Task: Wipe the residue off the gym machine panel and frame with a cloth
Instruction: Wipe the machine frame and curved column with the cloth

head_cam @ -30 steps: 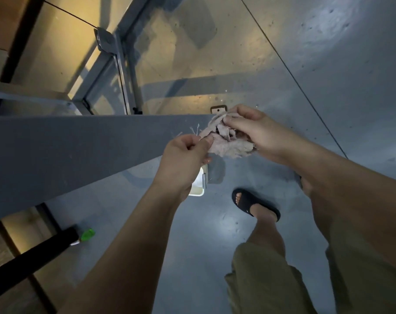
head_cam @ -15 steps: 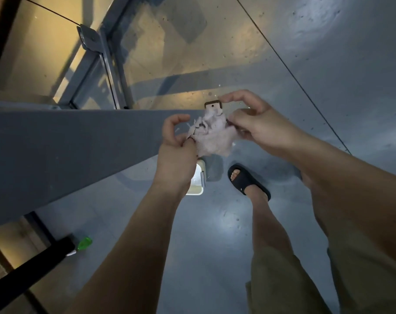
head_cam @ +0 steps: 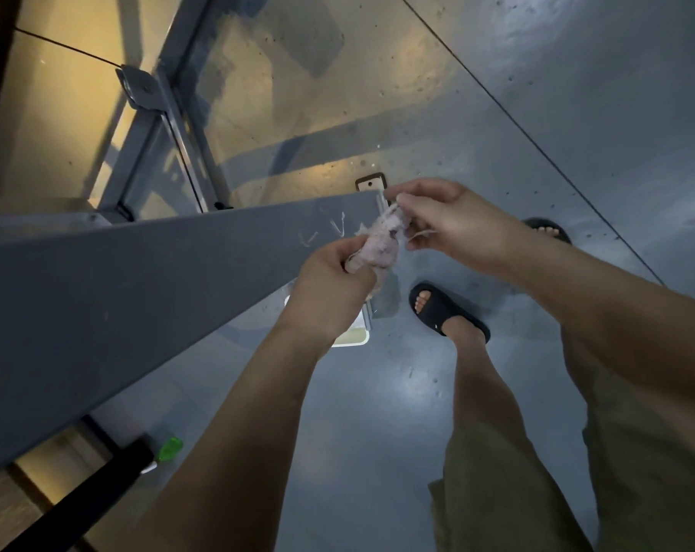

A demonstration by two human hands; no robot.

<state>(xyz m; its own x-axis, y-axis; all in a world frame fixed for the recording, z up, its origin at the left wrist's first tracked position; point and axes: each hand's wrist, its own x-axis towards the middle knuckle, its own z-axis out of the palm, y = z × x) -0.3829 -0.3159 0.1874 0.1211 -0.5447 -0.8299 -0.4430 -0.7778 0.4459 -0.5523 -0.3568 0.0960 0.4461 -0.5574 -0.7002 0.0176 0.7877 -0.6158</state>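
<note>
A small frayed pinkish cloth (head_cam: pixel 381 245) is bunched between both my hands, just off the right end of the grey machine beam (head_cam: pixel 147 288). My left hand (head_cam: pixel 334 284) grips its lower end in curled fingers. My right hand (head_cam: pixel 445 221) pinches its upper frayed end with fingertips and thumb. Pale thread-like streaks of residue (head_cam: pixel 330 229) lie on the beam's top face beside the cloth. A clear panel with a grey frame post (head_cam: pixel 155 125) stands behind the beam.
Both my feet in black slides (head_cam: pixel 445 312) stand on the glossy grey floor. A white-rimmed plate (head_cam: pixel 354 332) sits on the floor under my left hand. A black bar (head_cam: pixel 79 500) and a green object (head_cam: pixel 170 449) lie low at the left.
Both hands have reworked the cloth from a loose wad into a tighter roll. My left hand closed around its lower end; my right hand shifted to pinch the top. My feet stepped apart.
</note>
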